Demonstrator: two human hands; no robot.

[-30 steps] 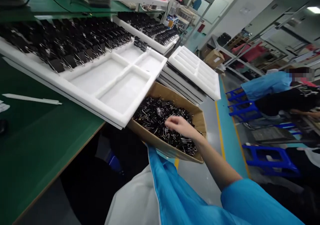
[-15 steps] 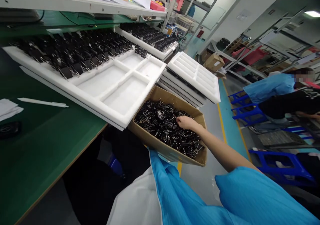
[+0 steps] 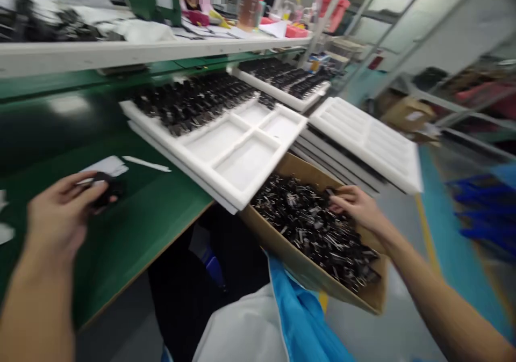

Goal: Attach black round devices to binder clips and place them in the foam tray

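Observation:
My right hand (image 3: 357, 206) is over the far right part of a cardboard box (image 3: 278, 246) filled with loose black binder clips (image 3: 306, 217). Its fingers are pinched on what looks like a binder clip (image 3: 331, 192), partly blurred. At the left, my left hand (image 3: 64, 209) is above the green table (image 3: 137, 233), its fingers closed round a small rounded black object (image 3: 104, 190) whose kind is blurred. Between the hands lies a white foam tray (image 3: 193, 160), with rows of black binder clips (image 3: 193, 101) standing along its back and bare compartments in front.
White paper (image 3: 107, 166) and a white pen (image 3: 147, 164) lie on the table beyond my left hand. A second filled tray (image 3: 286, 80) sits farther back. Stacked white foam trays (image 3: 366, 136) stand behind the box. A white shelf (image 3: 161, 50) runs above the table.
My left hand has come into view at the left and closed on the black object near the paper. My right hand has lifted slightly at the clips. The view has swung left.

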